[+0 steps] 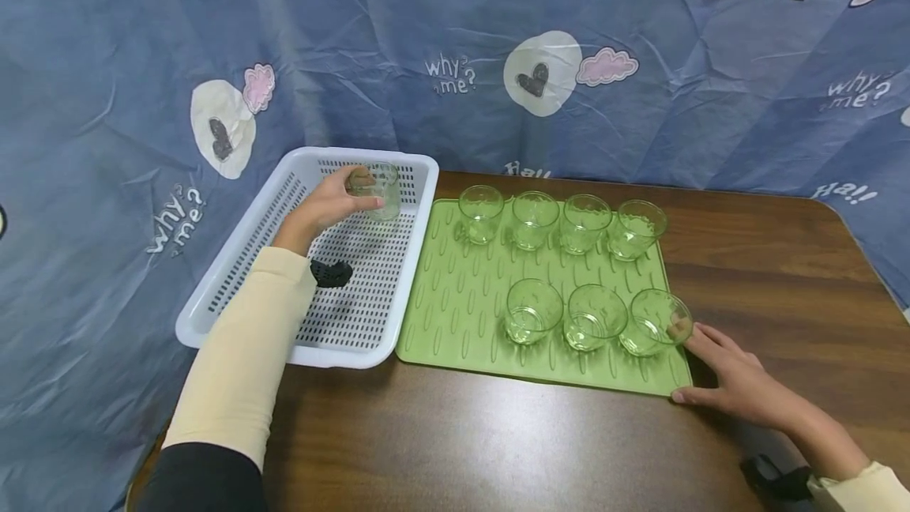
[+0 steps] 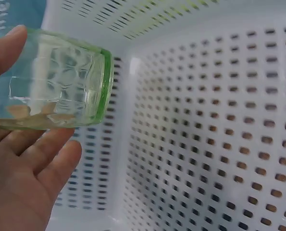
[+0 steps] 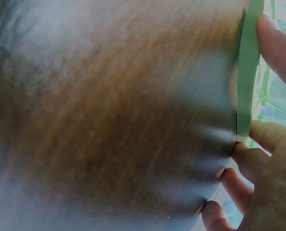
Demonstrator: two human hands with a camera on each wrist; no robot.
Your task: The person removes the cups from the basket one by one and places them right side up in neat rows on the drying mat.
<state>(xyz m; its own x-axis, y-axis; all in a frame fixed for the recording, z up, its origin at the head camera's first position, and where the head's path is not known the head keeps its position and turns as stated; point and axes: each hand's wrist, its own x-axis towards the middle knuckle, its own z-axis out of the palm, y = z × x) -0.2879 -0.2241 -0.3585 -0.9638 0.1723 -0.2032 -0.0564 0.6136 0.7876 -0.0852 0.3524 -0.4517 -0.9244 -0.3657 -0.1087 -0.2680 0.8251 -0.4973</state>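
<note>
My left hand [image 1: 327, 200] grips a clear green-tinted drinking glass [image 1: 385, 194] inside the white basket, near its back right corner. In the left wrist view the thumb lies on one side of this glass [image 2: 61, 79] and the fingers on the other; its thick green base faces the basket floor. Whether it touches the floor I cannot tell. My right hand [image 1: 739, 378] rests at the right edge of the green mat [image 1: 462, 322], fingers spread and loosely bent. Its thumb [image 3: 277, 45] touches the mat's edge. The nearest glass [image 1: 654, 322] stands beside those fingers on the mat.
Several matching glasses stand upright on the ridged mat, in a back row [image 1: 535, 220] and a front row [image 1: 595, 317]. The perforated basket [image 1: 414, 275] stands left of the mat, with a small black object [image 1: 331, 273] in it. Blue printed cloth [image 1: 455, 125] hangs behind the wooden table [image 1: 498, 449].
</note>
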